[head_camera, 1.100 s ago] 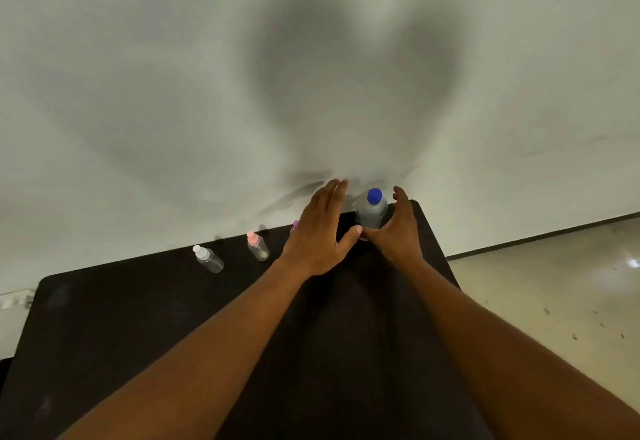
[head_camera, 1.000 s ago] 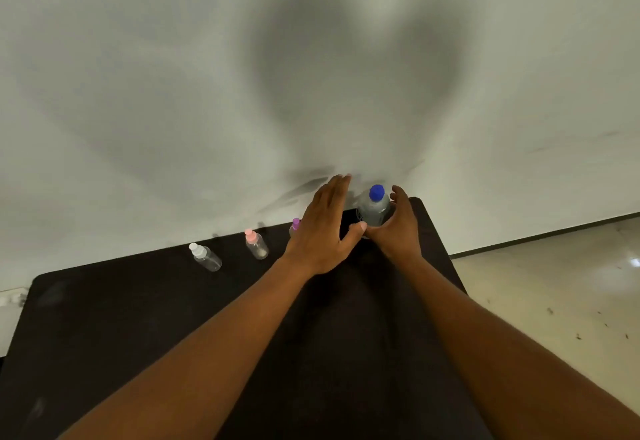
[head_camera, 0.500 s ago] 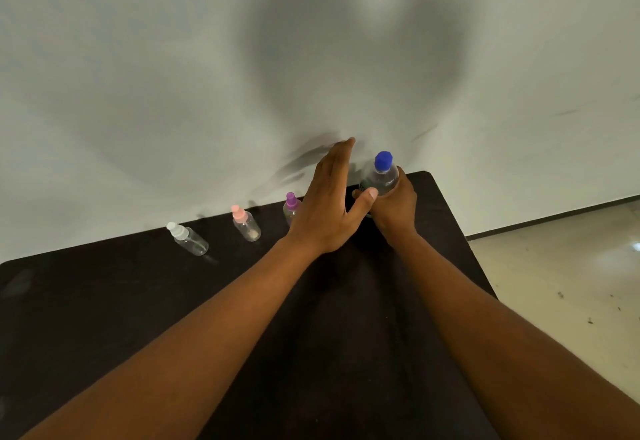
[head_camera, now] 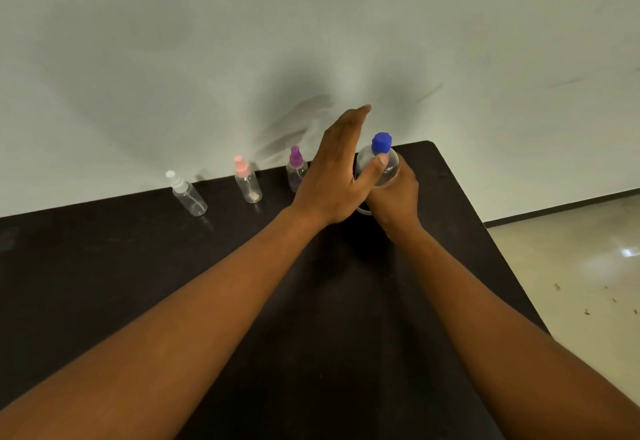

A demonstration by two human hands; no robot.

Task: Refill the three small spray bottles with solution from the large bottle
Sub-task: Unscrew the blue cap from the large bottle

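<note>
Both bare forearms extended forward, hands meeting at the far end.

The right hand (head_camera: 393,197) is wrapped around the clear plastic large bottle with the blue screw cap (head_camera: 379,159), fingers curled about its body. The left hand (head_camera: 332,180) stands on edge beside it, fingers straight, together and pointing away from the person, with the thumb (head_camera: 375,167) laid against the bottle's shoulder. Both wrists are nearly straight, and the forearms converge toward the hands.

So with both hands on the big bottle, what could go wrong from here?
The large bottle stands near the table's far right corner, so a slip of the right hand might send it off. The left hand sits right beside the purple-capped bottle and could knock it over.
</note>
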